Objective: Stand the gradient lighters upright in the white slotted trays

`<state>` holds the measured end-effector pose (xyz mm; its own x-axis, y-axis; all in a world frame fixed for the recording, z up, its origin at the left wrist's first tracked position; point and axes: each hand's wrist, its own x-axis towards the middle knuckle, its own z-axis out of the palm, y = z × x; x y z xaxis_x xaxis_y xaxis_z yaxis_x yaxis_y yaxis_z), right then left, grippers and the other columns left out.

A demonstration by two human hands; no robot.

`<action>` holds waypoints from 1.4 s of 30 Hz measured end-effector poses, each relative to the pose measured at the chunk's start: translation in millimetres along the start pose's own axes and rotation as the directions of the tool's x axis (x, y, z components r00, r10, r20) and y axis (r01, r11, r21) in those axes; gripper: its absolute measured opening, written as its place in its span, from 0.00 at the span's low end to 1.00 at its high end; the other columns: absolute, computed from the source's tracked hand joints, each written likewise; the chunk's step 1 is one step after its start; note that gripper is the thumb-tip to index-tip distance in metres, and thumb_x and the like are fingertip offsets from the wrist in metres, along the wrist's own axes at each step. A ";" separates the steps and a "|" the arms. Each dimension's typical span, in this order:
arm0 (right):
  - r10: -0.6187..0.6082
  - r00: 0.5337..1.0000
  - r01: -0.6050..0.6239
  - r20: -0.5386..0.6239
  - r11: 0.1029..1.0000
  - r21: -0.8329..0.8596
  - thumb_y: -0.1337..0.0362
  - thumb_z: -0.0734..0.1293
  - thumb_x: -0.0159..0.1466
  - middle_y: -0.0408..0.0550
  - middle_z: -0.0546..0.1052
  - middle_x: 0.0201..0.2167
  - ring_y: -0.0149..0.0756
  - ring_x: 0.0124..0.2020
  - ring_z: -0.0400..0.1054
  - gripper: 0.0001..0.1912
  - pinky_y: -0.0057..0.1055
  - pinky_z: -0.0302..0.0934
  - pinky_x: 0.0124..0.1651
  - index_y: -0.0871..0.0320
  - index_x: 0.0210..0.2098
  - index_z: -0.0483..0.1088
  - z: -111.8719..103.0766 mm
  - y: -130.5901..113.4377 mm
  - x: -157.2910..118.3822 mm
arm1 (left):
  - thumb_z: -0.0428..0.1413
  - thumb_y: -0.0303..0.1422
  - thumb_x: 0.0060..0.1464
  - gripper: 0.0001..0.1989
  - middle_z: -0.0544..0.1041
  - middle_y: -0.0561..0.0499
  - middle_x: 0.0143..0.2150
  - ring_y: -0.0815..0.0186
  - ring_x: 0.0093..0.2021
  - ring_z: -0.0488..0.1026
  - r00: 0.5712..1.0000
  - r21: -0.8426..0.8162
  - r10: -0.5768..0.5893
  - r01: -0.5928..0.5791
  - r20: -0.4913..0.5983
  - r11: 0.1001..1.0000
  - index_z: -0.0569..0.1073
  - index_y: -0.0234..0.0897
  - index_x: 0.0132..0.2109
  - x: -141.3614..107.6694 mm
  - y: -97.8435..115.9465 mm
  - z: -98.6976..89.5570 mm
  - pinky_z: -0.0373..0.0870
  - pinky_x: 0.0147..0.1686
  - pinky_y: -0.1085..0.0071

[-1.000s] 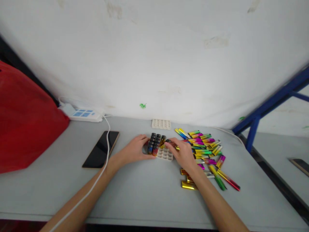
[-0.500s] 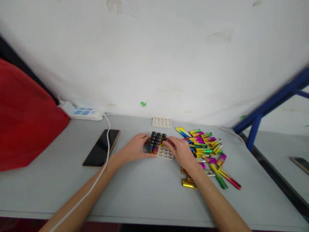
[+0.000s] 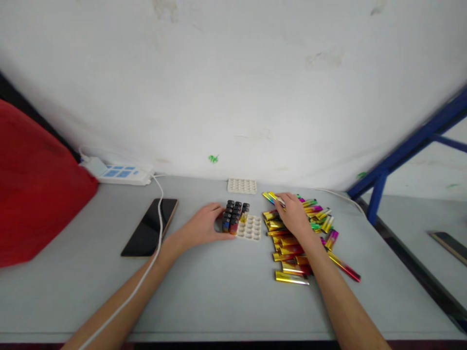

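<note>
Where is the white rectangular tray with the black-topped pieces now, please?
In the head view, the white tray sits on the grey table, right of the left hand, left of the loose shiny multicoloured pieces.

2 forearms (image 3: 336, 288) slant inward, left hand (image 3: 203, 225) curved, thumb apart, right hand (image 3: 294, 214) palm down.

Head-worn view, forward-down over desk (image 3: 211, 291)

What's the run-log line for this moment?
left hand: beside black-topped upright lighters | right hand: at shiny multicoloured lighter pile | rectangular off-white pitted tray: partly filled
</note>
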<state>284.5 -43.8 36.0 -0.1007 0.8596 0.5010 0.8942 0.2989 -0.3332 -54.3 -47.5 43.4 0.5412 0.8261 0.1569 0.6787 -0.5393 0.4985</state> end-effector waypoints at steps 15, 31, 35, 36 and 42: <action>0.116 0.984 -0.100 0.136 0.988 -0.117 0.62 0.66 0.77 0.62 0.84 0.49 0.55 0.51 0.78 0.12 0.46 0.68 0.57 0.59 0.48 0.82 -4.8 -16.7 5.7 | 0.74 0.60 0.48 0.33 0.84 0.40 0.52 0.43 0.55 0.81 1.000 0.020 0.013 -0.012 -0.014 1.000 0.82 0.39 0.49 -0.3 1.8 -0.3 0.78 0.59 0.52; 0.160 0.889 -0.436 0.429 0.009 0.900 0.33 0.80 0.60 0.34 0.68 0.25 0.30 0.22 0.60 0.30 0.27 0.59 0.25 0.49 0.40 0.69 -24.4 -75.2 -1.0 | 0.74 0.58 0.49 0.31 0.84 0.42 0.49 0.45 0.51 0.81 1.000 0.005 0.015 -0.015 -0.023 1.000 0.81 0.39 0.47 -1.8 3.2 -2.0 0.78 0.55 0.54; 0.172 0.851 -0.513 0.497 0.068 0.855 0.30 0.78 0.59 0.28 0.54 0.21 0.25 0.19 0.41 0.33 0.22 0.39 0.21 0.50 0.40 0.69 -20.6 -84.8 -5.4 | 0.74 0.57 0.49 0.30 0.84 0.42 0.51 0.46 0.52 0.81 0.999 -0.013 0.015 -0.016 -0.034 1.000 0.81 0.40 0.48 -1.9 1.5 -1.1 0.79 0.56 0.54; 0.180 0.836 -0.536 0.518 0.069 0.842 0.27 0.76 0.59 0.28 0.51 0.21 0.25 0.19 0.39 0.35 0.22 0.37 0.21 0.51 0.36 0.67 -19.2 -86.3 -6.0 | 0.74 0.57 0.49 0.30 0.84 0.42 0.51 0.46 0.52 0.81 0.999 -0.018 0.016 -0.017 -0.037 1.000 0.81 0.40 0.48 -1.9 0.7 -0.7 0.79 0.56 0.54; 0.238 0.772 -0.625 0.589 0.115 0.772 0.23 0.64 0.65 0.31 0.48 0.17 0.24 0.18 0.35 0.40 0.25 0.33 0.19 0.51 0.21 0.53 -10.9 -92.0 -7.5 | 0.75 0.58 0.48 0.31 0.84 0.42 0.51 0.45 0.53 0.81 0.999 0.002 0.010 -0.010 -0.032 1.000 0.81 0.41 0.48 -1.6 -0.3 -0.1 0.79 0.55 0.54</action>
<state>207.7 -82.2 71.6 -0.1219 0.9791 -0.1628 -0.1712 -0.1823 -0.9682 -55.4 -48.6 43.1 0.5320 0.8254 0.1888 0.6742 -0.5478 0.4953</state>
